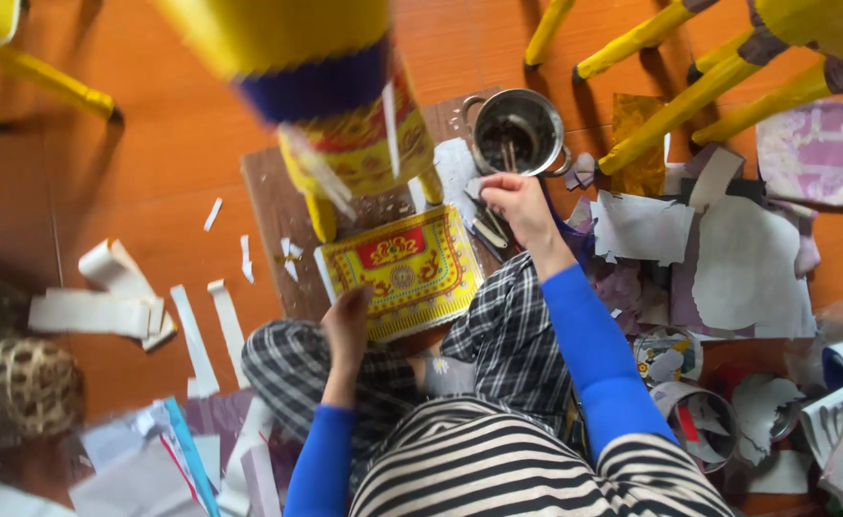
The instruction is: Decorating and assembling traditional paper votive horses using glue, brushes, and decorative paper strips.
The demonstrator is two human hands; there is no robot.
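From the head camera, the left hand (347, 321) presses its fingers closed on the near-left edge of a yellow and red patterned sheet (402, 271) lying on a brown board (270, 206). The right hand (515, 203) pinches a thin stick in the metal pot (517, 131). A drip from the stick could stain the sheet as it crosses over.

I see a yellow panel (402, 271) with red ornament, blue sleeves (594, 354), checked trousers (512, 340), an orange floor (153, 182).
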